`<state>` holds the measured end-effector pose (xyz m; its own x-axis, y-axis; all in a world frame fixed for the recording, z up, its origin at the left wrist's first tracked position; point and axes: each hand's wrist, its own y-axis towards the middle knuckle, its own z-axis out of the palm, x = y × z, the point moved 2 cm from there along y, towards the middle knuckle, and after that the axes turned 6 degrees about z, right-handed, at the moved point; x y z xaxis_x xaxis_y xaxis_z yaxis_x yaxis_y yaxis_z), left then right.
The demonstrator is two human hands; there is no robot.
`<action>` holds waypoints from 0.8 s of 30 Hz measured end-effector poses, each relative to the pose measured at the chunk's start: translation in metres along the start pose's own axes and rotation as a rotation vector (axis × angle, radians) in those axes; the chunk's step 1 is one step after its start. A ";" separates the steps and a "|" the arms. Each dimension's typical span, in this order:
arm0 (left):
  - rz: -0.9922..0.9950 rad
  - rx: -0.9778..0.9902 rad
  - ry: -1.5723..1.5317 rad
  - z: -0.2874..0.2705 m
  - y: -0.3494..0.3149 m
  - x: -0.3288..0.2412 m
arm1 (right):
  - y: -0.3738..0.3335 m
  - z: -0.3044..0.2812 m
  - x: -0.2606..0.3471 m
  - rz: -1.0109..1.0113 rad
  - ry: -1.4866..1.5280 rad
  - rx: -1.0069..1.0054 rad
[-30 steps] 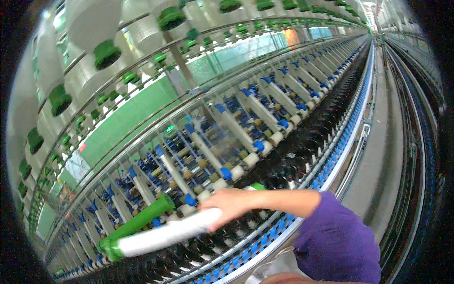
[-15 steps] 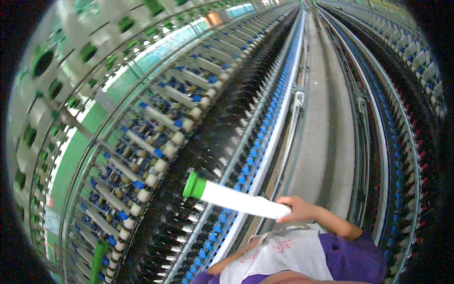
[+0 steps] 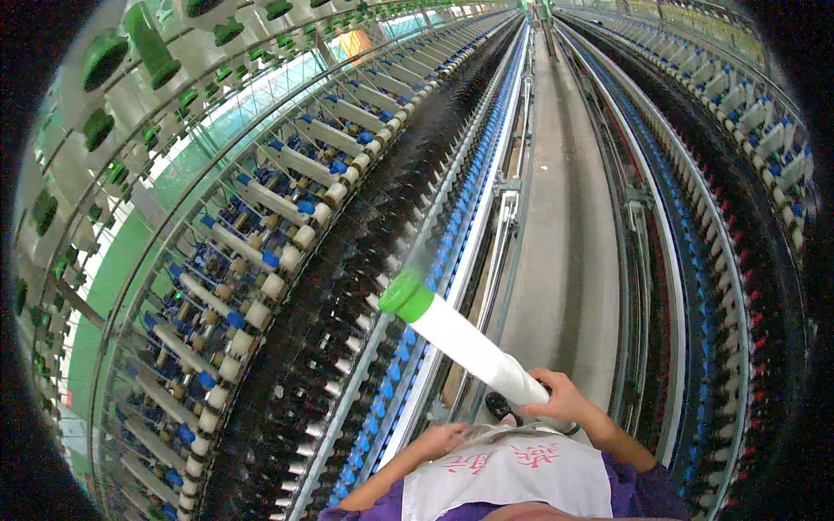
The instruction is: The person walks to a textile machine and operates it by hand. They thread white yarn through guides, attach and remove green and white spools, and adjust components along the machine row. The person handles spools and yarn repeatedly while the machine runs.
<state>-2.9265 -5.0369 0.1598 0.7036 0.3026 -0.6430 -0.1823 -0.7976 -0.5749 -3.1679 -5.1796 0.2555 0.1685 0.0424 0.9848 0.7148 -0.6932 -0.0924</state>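
My right hand is closed round the lower end of a roving bobbin, a long white tube shape with a bright green flanged end. The bobbin tilts up and to the left, its green end over the edge of the left-hand spinning frame. My left hand is low in front of the white apron, near the machine's pale rail. Motion smears its fingers, and no object shows in it.
Along my left runs the spinning frame, with rollers, blue parts and dark spindles. Above it hang white bobbins with green ends. A grey aisle floor stretches ahead, and a second frame stands on the right.
My right hand has moved slightly right, and the bobbin now points more steeply upward, its green end shifted right and up. My left hand has come into view. The whole view has shifted.
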 end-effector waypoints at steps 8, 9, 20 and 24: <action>0.821 0.001 0.147 -0.164 0.072 -0.101 | 0.166 -0.066 0.020 -0.090 -0.212 -0.138; 0.816 -0.013 0.330 -0.173 0.081 -0.111 | 0.181 -0.070 0.023 -0.127 -0.145 -0.101; 0.607 0.138 0.306 -0.276 0.162 -0.125 | 0.361 -0.119 0.002 -0.157 -0.020 0.195; 0.666 -0.043 0.006 -0.298 0.182 -0.143 | 0.425 -0.140 0.002 -0.217 0.095 0.316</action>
<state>-2.8554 -5.3812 0.2978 0.4536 -0.2650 -0.8509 -0.5521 -0.8331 -0.0348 -2.9587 -5.5754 0.2392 -0.0627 0.0870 0.9942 0.9031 -0.4191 0.0936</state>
